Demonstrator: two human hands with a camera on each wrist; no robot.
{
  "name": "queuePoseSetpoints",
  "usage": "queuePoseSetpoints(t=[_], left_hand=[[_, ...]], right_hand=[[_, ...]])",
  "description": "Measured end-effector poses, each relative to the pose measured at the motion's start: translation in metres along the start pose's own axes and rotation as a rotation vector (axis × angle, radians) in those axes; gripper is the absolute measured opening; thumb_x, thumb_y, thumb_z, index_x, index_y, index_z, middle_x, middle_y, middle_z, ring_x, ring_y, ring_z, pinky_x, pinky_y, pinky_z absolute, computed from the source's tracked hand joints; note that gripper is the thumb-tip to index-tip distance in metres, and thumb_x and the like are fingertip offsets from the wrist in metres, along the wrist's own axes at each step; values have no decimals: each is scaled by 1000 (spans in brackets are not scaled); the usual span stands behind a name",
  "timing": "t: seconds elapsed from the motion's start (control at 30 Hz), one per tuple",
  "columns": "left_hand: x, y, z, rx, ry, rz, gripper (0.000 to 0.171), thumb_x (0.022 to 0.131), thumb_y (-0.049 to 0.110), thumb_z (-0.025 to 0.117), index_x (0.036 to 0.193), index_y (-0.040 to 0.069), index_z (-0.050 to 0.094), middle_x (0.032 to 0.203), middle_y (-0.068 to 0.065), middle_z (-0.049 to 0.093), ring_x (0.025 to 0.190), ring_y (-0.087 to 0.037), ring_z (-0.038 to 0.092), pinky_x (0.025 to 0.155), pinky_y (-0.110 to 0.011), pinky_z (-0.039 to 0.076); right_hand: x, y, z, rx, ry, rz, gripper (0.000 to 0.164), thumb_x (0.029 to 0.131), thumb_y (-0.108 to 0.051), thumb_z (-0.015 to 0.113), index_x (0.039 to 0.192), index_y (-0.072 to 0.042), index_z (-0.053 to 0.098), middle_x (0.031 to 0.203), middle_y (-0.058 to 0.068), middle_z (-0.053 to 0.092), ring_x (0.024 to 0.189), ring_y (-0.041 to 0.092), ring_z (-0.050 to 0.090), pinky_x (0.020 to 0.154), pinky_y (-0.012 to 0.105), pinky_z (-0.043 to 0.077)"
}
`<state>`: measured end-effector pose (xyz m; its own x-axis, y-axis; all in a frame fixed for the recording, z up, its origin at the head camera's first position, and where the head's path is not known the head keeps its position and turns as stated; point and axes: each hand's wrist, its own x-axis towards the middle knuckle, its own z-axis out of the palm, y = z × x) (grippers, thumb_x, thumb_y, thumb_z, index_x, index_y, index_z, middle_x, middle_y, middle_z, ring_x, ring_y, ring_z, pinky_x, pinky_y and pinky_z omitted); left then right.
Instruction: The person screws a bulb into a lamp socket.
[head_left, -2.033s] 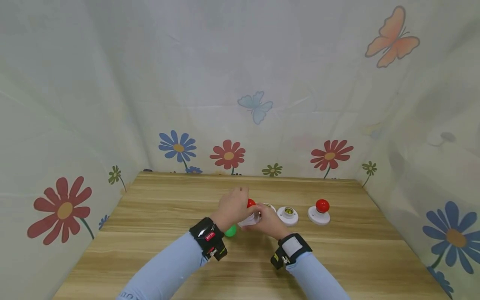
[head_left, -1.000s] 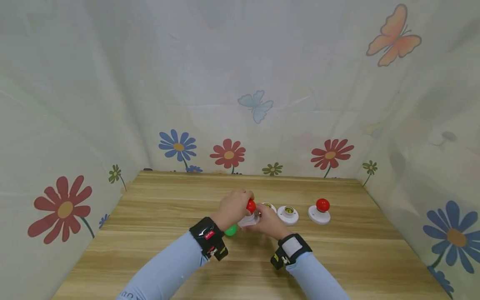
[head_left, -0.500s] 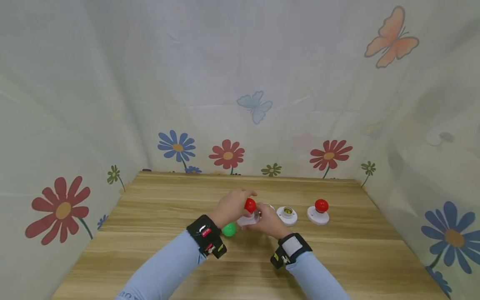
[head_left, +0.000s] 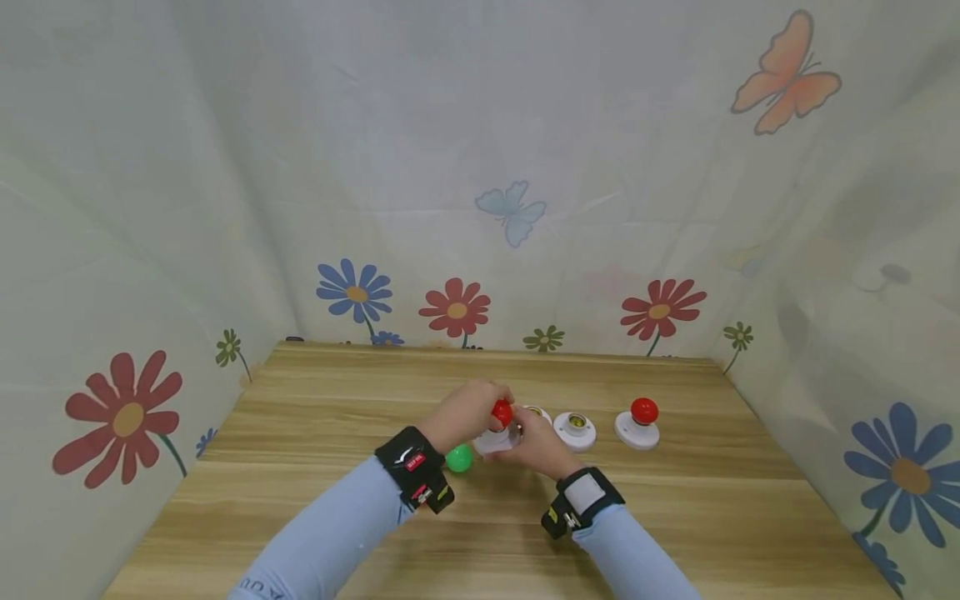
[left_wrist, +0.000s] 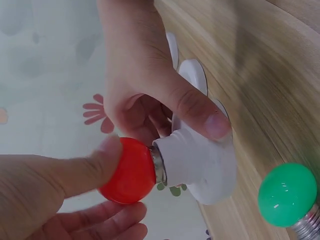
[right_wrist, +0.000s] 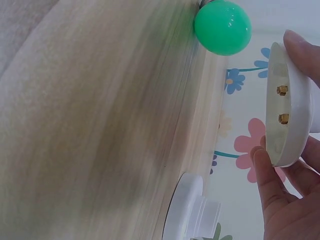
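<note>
My left hand (head_left: 467, 414) pinches a red light bulb (left_wrist: 132, 172) between thumb and fingers. The bulb's metal screw base is partly inside a white lamp holder (left_wrist: 200, 167), and a band of its threads still shows. Gripping that holder by its round base is my right hand (head_left: 542, 446), which keeps it raised off the table. The holder's hollow underside, with brass screws (right_wrist: 283, 119), shows in the right wrist view. A green light bulb (head_left: 459, 458) lies on the table below my left hand.
To the right stand a partly hidden lamp holder (head_left: 536, 412), an unfilled holder (head_left: 576, 440) and a holder (head_left: 637, 438) bearing a red bulb (head_left: 644, 410). The wooden table (head_left: 360, 517) meets a flowered cloth backdrop (head_left: 420, 217) behind.
My left fingers have shifted round the red bulb, loosening and then closing on it again. More of the green bulb shows now. The right hand and the holder stay nearly in place.
</note>
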<state>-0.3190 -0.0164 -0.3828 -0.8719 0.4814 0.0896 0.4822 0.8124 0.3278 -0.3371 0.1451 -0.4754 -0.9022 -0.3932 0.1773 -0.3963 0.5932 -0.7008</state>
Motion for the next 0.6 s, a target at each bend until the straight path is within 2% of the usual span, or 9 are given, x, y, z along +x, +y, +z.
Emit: queuePoseSetpoints(t=[0.2, 0.37, 0.5, 0.6], left_hand=[[-1, 1, 5, 75, 64, -42, 48, 80, 35, 78, 114, 7, 62, 88, -5, 62, 72, -14, 55, 66, -22, 52], [-2, 1, 9, 118, 99, -52, 49, 79, 41, 77, 109, 6, 61, 83, -5, 59, 65, -13, 53, 56, -21, 48], [0, -1, 9, 104, 77, -40, 58, 76, 43, 79, 120, 10, 61, 97, -7, 64, 78, -16, 59, 66, -26, 55], [2, -3, 6, 49, 33, 0, 53, 78, 30, 82, 125, 16, 62, 113, -6, 65, 95, -18, 61, 79, -29, 56]], right_hand=[[1, 1, 1, 46, -19, 13, 66, 69, -37, 87, 126, -16, 59, 114, 0, 65, 101, 19, 57, 95, 46, 48], [0, 2, 0, 48, -32, 15, 69, 69, -39, 87, 128, -16, 58, 117, 1, 65, 104, 19, 58, 99, 48, 47], [-1, 2, 0, 30, -27, 1, 69, 69, -40, 86, 127, -15, 58, 119, 2, 65, 107, 19, 60, 98, 46, 48], [0, 2, -1, 27, -21, -2, 69, 68, -40, 87, 125, -13, 59, 117, 2, 65, 107, 20, 61, 97, 45, 48]])
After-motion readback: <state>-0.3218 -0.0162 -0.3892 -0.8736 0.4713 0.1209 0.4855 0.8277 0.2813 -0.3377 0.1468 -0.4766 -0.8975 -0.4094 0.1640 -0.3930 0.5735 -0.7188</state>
